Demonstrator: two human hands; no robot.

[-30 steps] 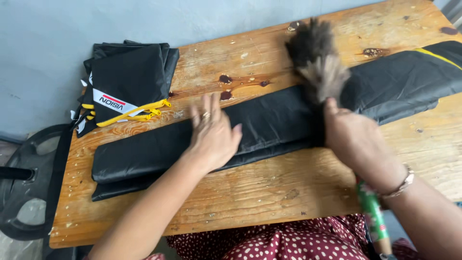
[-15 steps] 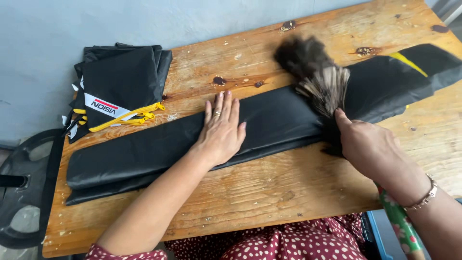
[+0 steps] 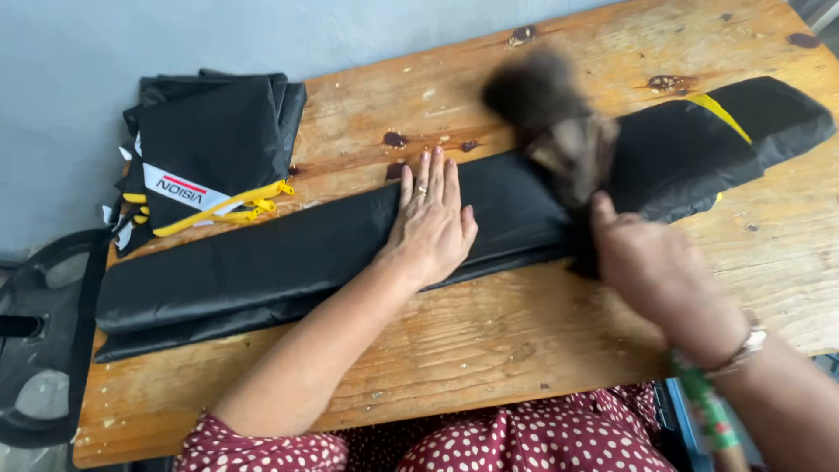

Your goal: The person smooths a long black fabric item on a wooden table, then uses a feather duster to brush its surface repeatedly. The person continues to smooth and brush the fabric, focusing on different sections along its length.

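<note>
Black cloth (image 3: 306,262) pinned flat by open left hand (image 3: 430,223) – right hand (image 3: 651,271) grips duster (image 3: 559,122), now swept further left, brushing continues

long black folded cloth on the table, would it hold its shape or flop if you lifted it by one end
The long black folded cloth would probably flop: it lies thin and flat, creased under the left hand. It looks light for its length. Its smooth sheen suggests it could slide on the wooden table.

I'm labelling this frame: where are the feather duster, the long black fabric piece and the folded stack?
feather duster (image 3: 559,131), head view, blurred feather head.
long black fabric piece (image 3: 288,253), head view, flat middle.
folded stack (image 3: 210,131), head view, top piece.
</note>
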